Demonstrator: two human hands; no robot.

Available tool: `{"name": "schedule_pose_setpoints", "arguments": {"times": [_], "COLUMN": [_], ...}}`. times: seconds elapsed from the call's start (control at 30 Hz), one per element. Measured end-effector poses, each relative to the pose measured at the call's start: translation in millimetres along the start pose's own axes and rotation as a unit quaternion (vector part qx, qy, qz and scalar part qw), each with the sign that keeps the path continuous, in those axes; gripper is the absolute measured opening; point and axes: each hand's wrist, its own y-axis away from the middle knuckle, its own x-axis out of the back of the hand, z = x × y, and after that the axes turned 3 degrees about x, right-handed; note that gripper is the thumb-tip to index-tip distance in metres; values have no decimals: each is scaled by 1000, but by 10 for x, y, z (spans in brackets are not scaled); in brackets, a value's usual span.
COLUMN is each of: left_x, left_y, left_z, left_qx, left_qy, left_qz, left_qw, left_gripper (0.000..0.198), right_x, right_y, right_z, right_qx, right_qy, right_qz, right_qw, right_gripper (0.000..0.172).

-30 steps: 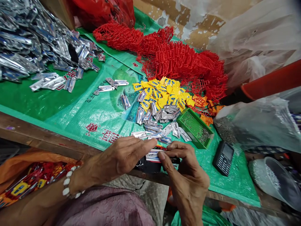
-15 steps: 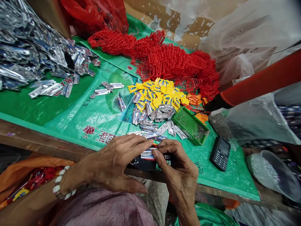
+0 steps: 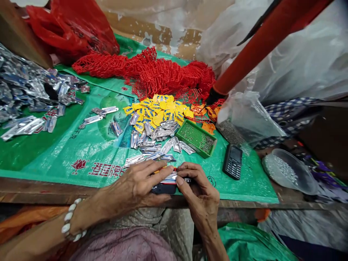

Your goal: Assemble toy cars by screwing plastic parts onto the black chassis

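Observation:
At the table's front edge, a flat silver piece with blue print (image 3: 172,178) lies over a black block (image 3: 164,188), with slivers of red and yellow beside it. My left hand (image 3: 137,183) wears a white bead bracelet; its fingers press the silver piece from the left, and its thumb is by the block. From the right, my right hand (image 3: 201,192) pinches the piece's end between thumb and fingers. Just beyond my hands lie loose silver pieces (image 3: 165,146) and a heap of yellow printed pieces (image 3: 159,110). Fingers partly cover the work.
A green tray (image 3: 196,138) holds small metal parts. Right of it are a black keypad phone (image 3: 233,161) and a clear plastic bowl (image 3: 290,170) of small pieces. Red plastic frames (image 3: 163,74) pile up behind. A silver heap (image 3: 24,90) stands left; a red pole (image 3: 261,54) slants in.
The view has swung to the right, so the table things sit further left. My left fingers have come further over the silver piece, and its thumb has drawn up toward the black block.

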Motion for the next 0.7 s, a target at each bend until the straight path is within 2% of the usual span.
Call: {"name": "schedule_pose_setpoints", "arguments": {"times": [0.17, 0.3, 0.43, 0.53, 0.7], "left_x": [102, 152, 160, 122, -17], "left_y": [-64, -59, -81, -85, -62], "left_z": [25, 35, 29, 19, -5], "left_qx": [0, 3, -6, 6, 34], "left_qy": [-8, -32, -27, 4, 66], "left_qz": [-61, -64, -69, -55, 6], "left_qw": [998, 997, 997, 998, 997], "left_gripper": [42, 45, 49, 40, 32], "right_x": [113, 134, 107, 77, 58], "right_y": [54, 45, 44, 56, 44], "right_z": [77, 75, 65, 55, 42], "right_qx": [135, 188, 213, 220, 229], "right_qy": [66, 110, 128, 138, 112], "right_qz": [-42, -55, -40, -27, -11], "right_qw": [988, 974, 968, 965, 967], "right_gripper": [26, 29, 30, 31, 34]}}
